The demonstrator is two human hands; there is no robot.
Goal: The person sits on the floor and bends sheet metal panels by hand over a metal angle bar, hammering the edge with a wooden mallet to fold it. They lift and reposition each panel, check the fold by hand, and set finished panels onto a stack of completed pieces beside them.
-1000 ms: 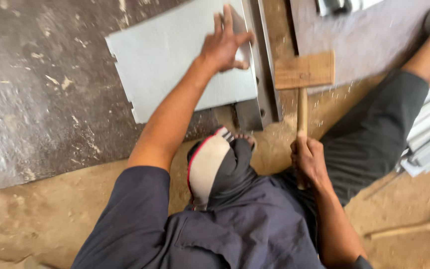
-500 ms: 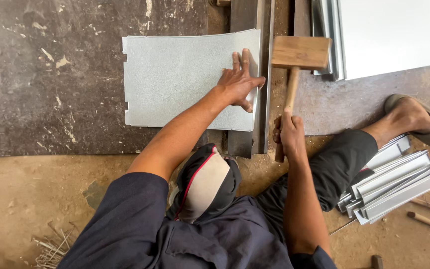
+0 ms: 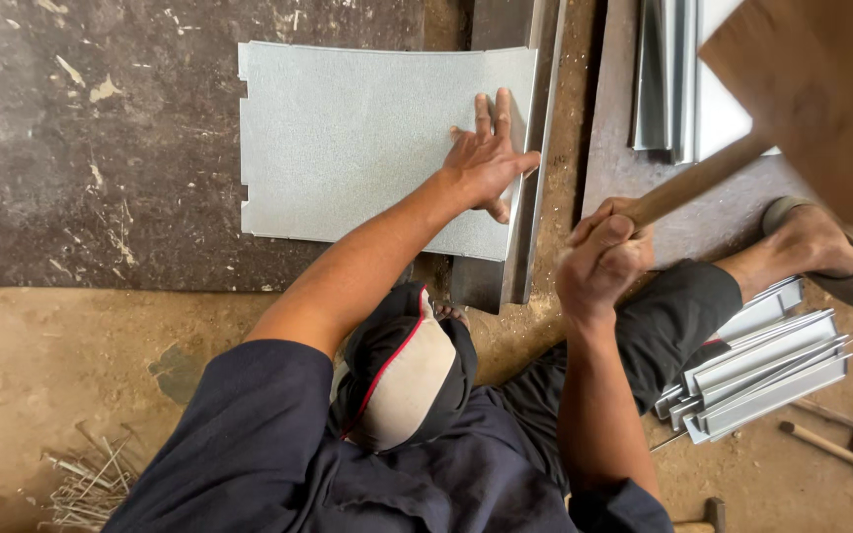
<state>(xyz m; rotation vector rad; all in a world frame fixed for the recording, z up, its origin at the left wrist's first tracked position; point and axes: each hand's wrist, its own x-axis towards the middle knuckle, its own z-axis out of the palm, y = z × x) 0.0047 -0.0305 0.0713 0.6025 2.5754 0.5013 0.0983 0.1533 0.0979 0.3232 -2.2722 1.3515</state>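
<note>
Left hand (image 3: 486, 163), fingers spread flat, presses the sheet (image 3: 348, 138) at upper centre against the steel bar (image 3: 530, 168). Right hand (image 3: 599, 262) grips the raised mallet (image 3: 802, 99).

Dirt floor (image 3: 71, 395), brown and dusty, carries a dark stained slab (image 3: 81, 148). A grey metal sheet (image 3: 348, 138) lies flat on the slab, its right edge against a steel angle bar (image 3: 530, 148). Right of the bar: stacked folded metal strips (image 3: 762, 370), small hammers (image 3: 841, 444); far left of it, wire scraps (image 3: 81, 479).
</note>
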